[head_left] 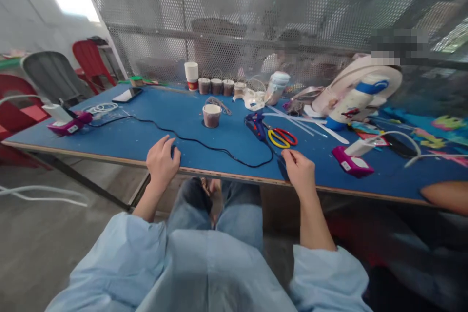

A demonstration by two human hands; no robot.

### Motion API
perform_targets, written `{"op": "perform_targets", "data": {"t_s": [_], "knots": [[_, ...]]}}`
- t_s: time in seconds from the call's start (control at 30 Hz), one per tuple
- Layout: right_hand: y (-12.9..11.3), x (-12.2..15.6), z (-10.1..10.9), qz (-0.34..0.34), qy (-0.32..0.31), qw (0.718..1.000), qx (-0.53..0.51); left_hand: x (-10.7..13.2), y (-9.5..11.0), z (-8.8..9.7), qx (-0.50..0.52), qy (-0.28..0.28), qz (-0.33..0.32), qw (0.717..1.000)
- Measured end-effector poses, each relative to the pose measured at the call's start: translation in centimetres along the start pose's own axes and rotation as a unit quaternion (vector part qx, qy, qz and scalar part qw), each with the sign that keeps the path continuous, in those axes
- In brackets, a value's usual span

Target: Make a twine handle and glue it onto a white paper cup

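My left hand [162, 160] rests on the near edge of the blue table [146, 122], fingers curled over the edge, beside a black cable [204, 145]. My right hand [299, 169] also grips the near edge, fingers curled, close to the cable's end. Beyond my right hand lie a blue glue gun [256, 126] and yellow and red scissors [282, 137]. A small brown cup [211, 115] stands in the middle of the table.
A row of small cups [216, 86] and a white paper cup [191, 74] stand at the back. Pink glue guns lie at left [68, 126] and right [351, 162]. A phone [126, 95], a white bottle [353, 101] and paper cut-outs [431, 139] lie about. Another person's arm [444, 197] shows at right. Chairs [89, 61] stand at left.
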State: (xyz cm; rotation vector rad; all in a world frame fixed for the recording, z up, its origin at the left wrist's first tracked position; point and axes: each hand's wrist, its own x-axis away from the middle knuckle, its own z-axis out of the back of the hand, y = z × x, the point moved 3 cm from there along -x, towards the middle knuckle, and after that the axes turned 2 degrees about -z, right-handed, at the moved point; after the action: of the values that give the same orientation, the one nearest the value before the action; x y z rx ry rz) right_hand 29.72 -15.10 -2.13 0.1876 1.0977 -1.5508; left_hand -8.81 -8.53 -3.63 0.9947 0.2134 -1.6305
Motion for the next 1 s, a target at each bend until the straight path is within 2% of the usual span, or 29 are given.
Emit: {"op": "perform_targets", "data": {"t_s": [0.17,0.23,0.5,0.77,1.0], "knots": [[0.08,0.23,-0.38,-0.043,-0.004,0.999,0.031,-0.07,-0.14,0.13,0.000,-0.011,0.000,1.000],[0.06,0.35,-0.24,-0.039,0.013,0.999,0.022,-0.15,-0.23,0.10,-0.003,-0.017,0.004,1.000],[-0.07,0.58,-0.06,-0.051,0.016,0.998,-0.017,-0.22,-0.09,0.35,-0.016,-0.006,0.000,1.000],[-0.24,0.60,0.20,-0.070,0.014,0.997,-0.040,-0.20,-0.02,0.61,0.023,-0.028,0.003,0.999],[-0.13,0.61,0.26,-0.062,0.007,0.997,-0.037,-0.07,-0.46,0.42,-0.012,-0.008,-0.028,1.000]]}}
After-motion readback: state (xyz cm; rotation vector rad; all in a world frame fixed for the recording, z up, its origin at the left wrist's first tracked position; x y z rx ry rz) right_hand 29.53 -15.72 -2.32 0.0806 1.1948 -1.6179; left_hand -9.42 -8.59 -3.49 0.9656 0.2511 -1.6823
